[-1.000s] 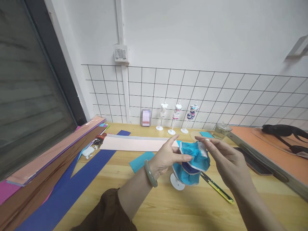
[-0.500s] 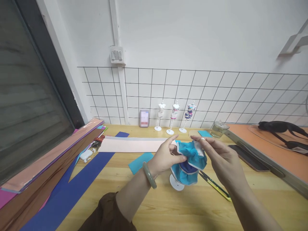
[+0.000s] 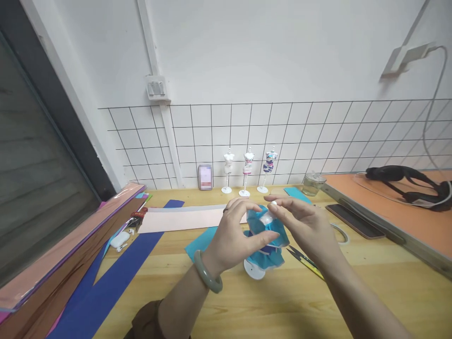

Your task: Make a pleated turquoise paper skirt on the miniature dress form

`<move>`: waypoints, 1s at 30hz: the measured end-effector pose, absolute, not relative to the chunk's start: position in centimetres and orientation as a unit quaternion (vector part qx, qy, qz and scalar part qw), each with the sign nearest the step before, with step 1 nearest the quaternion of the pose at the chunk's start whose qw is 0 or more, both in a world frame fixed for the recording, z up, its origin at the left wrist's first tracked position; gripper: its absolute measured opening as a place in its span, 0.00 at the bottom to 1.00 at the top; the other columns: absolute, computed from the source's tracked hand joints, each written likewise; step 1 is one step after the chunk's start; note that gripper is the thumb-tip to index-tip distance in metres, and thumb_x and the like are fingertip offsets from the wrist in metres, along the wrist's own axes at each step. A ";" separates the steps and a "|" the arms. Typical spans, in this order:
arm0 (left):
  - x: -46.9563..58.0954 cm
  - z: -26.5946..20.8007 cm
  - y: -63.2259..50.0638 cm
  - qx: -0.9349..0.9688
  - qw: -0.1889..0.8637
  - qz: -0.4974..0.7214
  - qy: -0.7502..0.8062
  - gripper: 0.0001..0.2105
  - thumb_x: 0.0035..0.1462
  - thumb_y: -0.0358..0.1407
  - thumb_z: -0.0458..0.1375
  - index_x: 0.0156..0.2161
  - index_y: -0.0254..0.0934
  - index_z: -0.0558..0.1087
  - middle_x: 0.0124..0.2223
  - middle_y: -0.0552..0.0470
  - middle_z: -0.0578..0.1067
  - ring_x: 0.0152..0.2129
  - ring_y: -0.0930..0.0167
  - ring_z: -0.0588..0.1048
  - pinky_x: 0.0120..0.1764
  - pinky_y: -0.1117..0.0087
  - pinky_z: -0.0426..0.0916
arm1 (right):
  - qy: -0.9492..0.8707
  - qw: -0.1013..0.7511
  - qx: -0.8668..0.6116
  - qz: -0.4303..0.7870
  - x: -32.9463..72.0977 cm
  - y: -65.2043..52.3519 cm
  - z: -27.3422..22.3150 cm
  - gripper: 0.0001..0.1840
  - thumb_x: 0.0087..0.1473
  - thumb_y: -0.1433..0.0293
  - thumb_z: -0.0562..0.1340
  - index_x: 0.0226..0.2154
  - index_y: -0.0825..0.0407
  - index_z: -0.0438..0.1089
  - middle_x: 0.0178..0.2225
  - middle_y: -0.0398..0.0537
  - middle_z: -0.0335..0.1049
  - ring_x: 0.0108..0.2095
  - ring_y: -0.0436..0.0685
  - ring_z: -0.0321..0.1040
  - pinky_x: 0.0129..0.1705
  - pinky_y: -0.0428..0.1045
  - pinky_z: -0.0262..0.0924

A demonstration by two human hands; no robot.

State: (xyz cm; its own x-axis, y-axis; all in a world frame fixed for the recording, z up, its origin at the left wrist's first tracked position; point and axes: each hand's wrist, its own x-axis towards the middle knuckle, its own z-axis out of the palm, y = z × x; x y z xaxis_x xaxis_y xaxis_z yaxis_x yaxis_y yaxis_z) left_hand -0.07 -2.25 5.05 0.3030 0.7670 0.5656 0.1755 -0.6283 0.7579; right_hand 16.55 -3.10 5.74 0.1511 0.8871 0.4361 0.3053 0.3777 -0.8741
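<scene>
A small dress-form mannequin (image 3: 267, 218) stands on a round white base (image 3: 254, 270) between my hands. It wears a tiered paper-like dress (image 3: 266, 260), turquoise with a dark blue layer and pale edging. My left hand (image 3: 231, 238), with a green bangle at the wrist, curls around the dress's left side, its thumb across the upper tier. My right hand (image 3: 307, 226) pinches the white knob (image 3: 274, 204) at the mannequin's top. My fingers cover part of the upper tier. Beside the dress lies a pointed dark tool with yellow, scissors-like (image 3: 307, 264).
Three small mannequins (image 3: 247, 165) and a propped phone (image 3: 205, 177) line the wall. Pink (image 3: 183, 219), turquoise and blue (image 3: 123, 273) sheets cover the left. On the right are a dark phone (image 3: 354, 220), a pale ring (image 3: 342, 233), a lidded glass (image 3: 313, 183) and an orange-topped board (image 3: 353, 186).
The view has shifted. My right fingers have moved from the dress's white upper edge to the top knob. The upper tier now sits around the mannequin's shoulders, and my left hand has spread farther around it.
</scene>
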 end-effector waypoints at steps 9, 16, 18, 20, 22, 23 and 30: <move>0.7 4.1 -1.8 0.735 0.294 0.510 0.335 0.09 0.52 0.30 0.59 0.40 0.40 0.70 0.47 0.48 0.72 0.51 0.64 0.67 0.54 0.64 0.57 | -0.598 0.581 -0.486 0.260 17.0 -3.4 4.9 0.17 0.49 0.56 0.65 0.41 0.44 0.73 0.48 0.47 0.72 0.50 0.63 0.67 0.48 0.58 0.62; 0.4 4.1 -1.5 0.729 0.307 0.516 0.330 0.09 0.52 0.29 0.58 0.40 0.39 0.70 0.46 0.48 0.73 0.51 0.64 0.68 0.55 0.63 0.58 | -0.624 0.594 -0.493 0.117 17.0 -5.3 2.7 0.06 0.53 0.61 0.63 0.31 0.44 0.72 0.35 0.46 0.72 0.39 0.58 0.68 0.41 0.51 0.62; 0.5 4.1 -1.5 0.732 0.301 0.513 0.334 0.09 0.52 0.29 0.59 0.40 0.39 0.70 0.46 0.48 0.73 0.51 0.64 0.68 0.55 0.63 0.58 | -0.636 0.592 -0.486 0.090 16.5 -5.6 2.6 0.05 0.54 0.63 0.62 0.32 0.45 0.73 0.32 0.45 0.69 0.36 0.57 0.66 0.37 0.50 0.61; 0.5 4.0 -1.5 0.735 0.297 0.509 0.337 0.09 0.52 0.29 0.59 0.40 0.39 0.70 0.46 0.48 0.74 0.51 0.65 0.68 0.55 0.63 0.58 | -0.641 0.590 -0.484 0.077 16.1 -5.8 2.5 0.05 0.54 0.63 0.62 0.31 0.45 0.72 0.30 0.45 0.67 0.34 0.56 0.65 0.34 0.50 0.59; 0.5 4.0 -1.5 0.738 0.293 0.507 0.335 0.09 0.52 0.29 0.58 0.40 0.39 0.70 0.46 0.48 0.74 0.51 0.65 0.68 0.55 0.63 0.59 | -0.643 0.585 -0.487 0.085 15.7 -5.8 2.4 0.07 0.55 0.64 0.61 0.28 0.46 0.71 0.28 0.44 0.66 0.32 0.55 0.64 0.32 0.49 0.58; 0.5 4.0 -1.4 0.740 0.290 0.508 0.332 0.09 0.52 0.29 0.58 0.40 0.39 0.70 0.47 0.48 0.73 0.51 0.65 0.68 0.55 0.62 0.59 | -0.641 0.584 -0.489 0.093 15.6 -5.8 2.3 0.08 0.55 0.64 0.61 0.27 0.47 0.70 0.27 0.44 0.65 0.31 0.54 0.63 0.32 0.49 0.57; 0.5 3.8 -1.1 0.752 0.277 0.502 0.325 0.10 0.52 0.28 0.58 0.40 0.40 0.69 0.46 0.49 0.74 0.50 0.66 0.69 0.55 0.61 0.61 | -0.601 0.600 -0.502 0.162 14.8 -5.8 2.0 0.13 0.56 0.63 0.60 0.22 0.48 0.68 0.24 0.41 0.63 0.27 0.51 0.59 0.30 0.47 0.54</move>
